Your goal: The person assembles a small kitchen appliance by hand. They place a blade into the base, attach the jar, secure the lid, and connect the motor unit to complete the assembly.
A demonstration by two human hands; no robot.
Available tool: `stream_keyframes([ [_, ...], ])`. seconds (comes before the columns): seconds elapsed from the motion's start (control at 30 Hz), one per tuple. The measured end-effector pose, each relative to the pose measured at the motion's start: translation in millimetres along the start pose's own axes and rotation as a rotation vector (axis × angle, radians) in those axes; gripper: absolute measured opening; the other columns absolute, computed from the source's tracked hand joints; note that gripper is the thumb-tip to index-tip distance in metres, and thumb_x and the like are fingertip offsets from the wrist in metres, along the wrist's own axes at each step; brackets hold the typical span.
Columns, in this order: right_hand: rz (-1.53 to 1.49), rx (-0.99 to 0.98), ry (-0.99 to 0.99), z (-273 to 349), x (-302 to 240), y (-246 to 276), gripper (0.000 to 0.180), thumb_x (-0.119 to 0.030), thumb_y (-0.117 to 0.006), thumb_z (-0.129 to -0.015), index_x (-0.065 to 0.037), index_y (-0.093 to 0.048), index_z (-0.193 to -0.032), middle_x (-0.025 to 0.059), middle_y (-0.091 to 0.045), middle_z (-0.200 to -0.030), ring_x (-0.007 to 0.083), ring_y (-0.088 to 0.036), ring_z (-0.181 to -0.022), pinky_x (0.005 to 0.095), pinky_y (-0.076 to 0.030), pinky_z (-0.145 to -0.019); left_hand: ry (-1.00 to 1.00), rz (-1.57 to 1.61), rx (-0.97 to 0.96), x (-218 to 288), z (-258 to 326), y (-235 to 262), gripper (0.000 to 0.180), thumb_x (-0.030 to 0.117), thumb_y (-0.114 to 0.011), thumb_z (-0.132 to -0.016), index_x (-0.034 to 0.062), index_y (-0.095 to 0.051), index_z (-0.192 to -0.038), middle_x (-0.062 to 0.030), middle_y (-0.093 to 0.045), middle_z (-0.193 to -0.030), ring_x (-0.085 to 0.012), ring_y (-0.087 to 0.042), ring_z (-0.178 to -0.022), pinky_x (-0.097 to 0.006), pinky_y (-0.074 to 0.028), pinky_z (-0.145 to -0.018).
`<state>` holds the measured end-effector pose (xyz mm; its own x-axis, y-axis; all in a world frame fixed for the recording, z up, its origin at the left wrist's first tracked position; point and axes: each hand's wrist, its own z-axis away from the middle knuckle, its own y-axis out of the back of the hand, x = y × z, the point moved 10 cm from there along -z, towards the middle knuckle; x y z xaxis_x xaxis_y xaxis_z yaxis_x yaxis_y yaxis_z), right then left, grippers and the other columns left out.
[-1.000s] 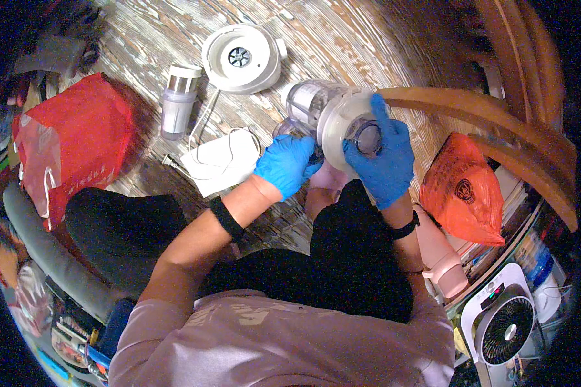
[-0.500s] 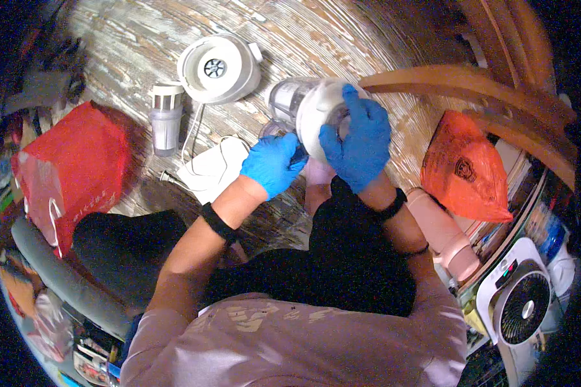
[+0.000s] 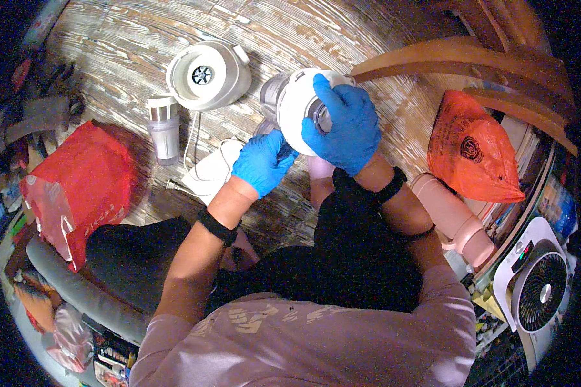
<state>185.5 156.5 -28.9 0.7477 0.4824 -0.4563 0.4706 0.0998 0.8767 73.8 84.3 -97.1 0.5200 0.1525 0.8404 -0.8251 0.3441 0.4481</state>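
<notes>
A clear blender jar point(image 3: 272, 97) is tilted in front of me, its white lid point(image 3: 293, 115) turned toward me. My right hand point(image 3: 350, 126), in a blue glove, is closed on the lid's edge, with the thumb and fingers around a clear round middle part. My left hand point(image 3: 262, 165), gloved too, is wrapped round what looks like the jar's handle, mostly hidden by the fingers. To the left of the jar, the white blender base point(image 3: 223, 80) stands upright with its dark drive coupling showing. A small clear grinder cup point(image 3: 166, 135) with a white and metallic top is left of the base.
A power cord point(image 3: 187, 143) runs from the base over a white sheet point(image 3: 212, 175) on the wood-patterned floor point(image 3: 135, 32). A red bag point(image 3: 87, 180) lies left. On the right are an orange bag point(image 3: 472, 148), a pink bottle point(image 3: 452, 219), curved wooden legs point(image 3: 426, 58) and a fan point(image 3: 541, 290).
The jar and lid have turned slightly in my hands, and the lid's clear middle shows more. Both hands stay on them. The whole view has shifted a little.
</notes>
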Motion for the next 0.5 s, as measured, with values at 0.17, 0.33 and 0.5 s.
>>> stream_keyframes([
  [0.17, -0.026, 0.042, 0.04, -5, -5, 5, 0.066, -0.039, -0.069, -0.072, -0.006, -0.055, -0.128, 0.0185, -0.06, -0.092, 0.0369, -0.059, -0.08, 0.0472, -0.048, -0.07, 0.029, -0.079, 0.034, -4, 2, 3, 0.029, 0.021, -0.068, -0.083, 0.0053, -0.059, -0.104, -0.0202, -0.066, -0.09, -0.0409, -0.062, -0.082, -0.048, -0.05, -0.07],
  [0.33, -0.026, 0.054, 0.079, -6, -12, 12, 0.062, -0.038, -0.07, -0.07, -0.011, -0.059, -0.125, 0.014, -0.06, -0.088, 0.0344, -0.059, -0.078, 0.045, -0.049, -0.068, -0.006, 0.016, 0.048, -8, 0, 6, 0.028, 0.026, -0.068, -0.084, 0.0058, -0.059, -0.102, -0.0205, -0.065, -0.088, -0.0411, -0.061, -0.081, -0.049, -0.05, -0.069],
  [0.5, -0.065, -0.031, 0.267, -9, -19, 10, 0.058, -0.037, -0.069, -0.07, -0.014, -0.06, -0.123, 0.0104, -0.06, -0.086, 0.0328, -0.059, -0.074, 0.044, -0.048, -0.065, -0.083, -0.132, 0.014, -12, 2, 5, 0.028, 0.03, -0.067, -0.084, 0.0067, -0.057, -0.096, -0.0194, -0.063, -0.085, -0.0415, -0.06, -0.079, -0.049, -0.048, -0.069],
])
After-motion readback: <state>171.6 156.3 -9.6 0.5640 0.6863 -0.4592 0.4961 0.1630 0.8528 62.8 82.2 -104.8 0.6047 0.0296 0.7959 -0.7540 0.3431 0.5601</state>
